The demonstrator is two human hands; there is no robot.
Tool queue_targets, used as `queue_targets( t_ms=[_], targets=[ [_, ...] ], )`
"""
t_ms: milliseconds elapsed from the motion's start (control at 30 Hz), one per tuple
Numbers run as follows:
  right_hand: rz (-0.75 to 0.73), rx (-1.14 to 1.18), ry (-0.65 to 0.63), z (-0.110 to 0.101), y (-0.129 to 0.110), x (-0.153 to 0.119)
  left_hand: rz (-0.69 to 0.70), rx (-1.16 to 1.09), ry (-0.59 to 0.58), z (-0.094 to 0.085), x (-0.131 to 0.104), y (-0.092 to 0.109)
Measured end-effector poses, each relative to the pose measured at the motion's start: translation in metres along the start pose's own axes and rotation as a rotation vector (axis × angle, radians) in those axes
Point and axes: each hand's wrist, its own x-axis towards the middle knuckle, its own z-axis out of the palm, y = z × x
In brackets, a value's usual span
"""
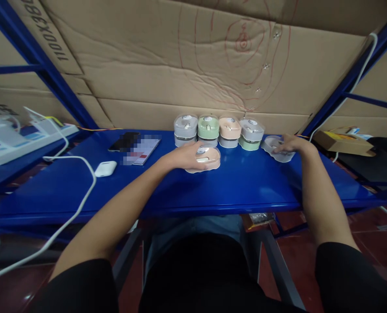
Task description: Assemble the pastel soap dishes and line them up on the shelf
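Observation:
My left hand [189, 155] is wrapped round a peach lidded container [213, 160] with a clear top, low over the blue tabletop in front of the stacks. Over at the right, my right hand [294, 143] grips a grey lidded container [282, 155] from its far right side. Between and behind the hands stand several two-high stacks in a row. From the left, the tops are a grey container [186, 127], a green container [208, 127], a peach container [229, 128] and another grey container [252, 128]. The last one rests on a green container [249, 144].
A dark phone [124, 141], a lit phone [146, 150] and a white earbud case [105, 168] lie left on the blue table [239, 187]. A white cable [82, 204] crosses the left edge. Cardboard [141, 65] walls the back; an open box [343, 142] sits right.

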Motion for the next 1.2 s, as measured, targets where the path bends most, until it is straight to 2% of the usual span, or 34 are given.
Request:
queue_targets(
  t_ms=[133,300,433,533,633,733,833,1033,1100,1200],
  targets=[
    [0.024,-0.058,-0.266,-0.012,-0.006,-0.010,-0.084,0.103,-0.054,-0.014,-0.007,-0.011],
    [-0.051,-0.059,-0.416,-0.017,-0.021,-0.024,-0.230,0.320,-0.083,-0.023,-0.014,-0.005],
    [-0.251,-0.002,-0.542,-0.017,-0.042,-0.042,-0.294,0.380,-0.077,-0.022,-0.020,0.009],
    [-0.435,0.053,-0.598,-0.011,-0.063,-0.056,-0.264,0.358,0.019,-0.018,-0.022,0.015],
    [-0.639,0.122,-0.589,-0.002,-0.085,-0.068,-0.153,0.311,0.192,-0.013,-0.020,0.017],
    [-0.751,0.189,-0.513,0.009,-0.102,-0.078,0.103,0.153,0.294,-0.003,-0.017,0.019],
    [-0.810,0.245,-0.475,0.020,-0.114,-0.087,0.285,-0.040,0.260,0.014,-0.015,0.027],
    [-0.967,0.393,-0.438,0.028,-0.128,-0.101,0.387,-0.189,0.133,0.047,-0.015,0.039],
    [-0.944,0.434,-0.449,0.023,-0.127,-0.100,0.384,-0.214,0.144,0.051,-0.014,0.038],
    [-0.828,0.434,-0.424,0.011,-0.117,-0.094,0.362,-0.242,0.163,0.052,-0.013,0.036]
  ],
)
